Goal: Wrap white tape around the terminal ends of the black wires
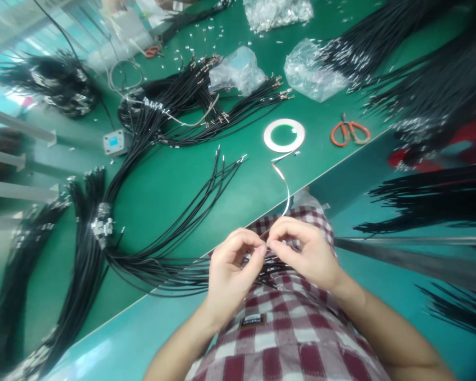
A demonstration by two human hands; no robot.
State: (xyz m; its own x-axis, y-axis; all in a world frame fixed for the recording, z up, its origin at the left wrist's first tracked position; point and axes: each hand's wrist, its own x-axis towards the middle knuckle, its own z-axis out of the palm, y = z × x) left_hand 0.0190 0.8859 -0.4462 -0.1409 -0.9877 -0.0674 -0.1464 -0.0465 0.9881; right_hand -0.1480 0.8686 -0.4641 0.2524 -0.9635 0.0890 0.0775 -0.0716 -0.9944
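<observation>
My left hand [234, 267] and my right hand [305, 251] meet over the lap, thumb and fingertips pinched together and nearly touching. A narrow white tape strip [287, 193] curls from a flat tape roll [267, 138] on the table down to my right fingers. Whatever lies between the left fingertips is too small to make out. Black cables [170, 270] run from a bundle on the table beneath my left hand. Their ends [272, 272] lie on the checked apron [285, 328] below both hands.
Orange-handled snips [349, 132] lie near the edge of the green table [174, 190]. Behind the roll are clear plastic bags [238, 69] and more black cables [182, 95]. A small grey box [116, 143] stands left. Cable bundles [440, 79] fill the right side.
</observation>
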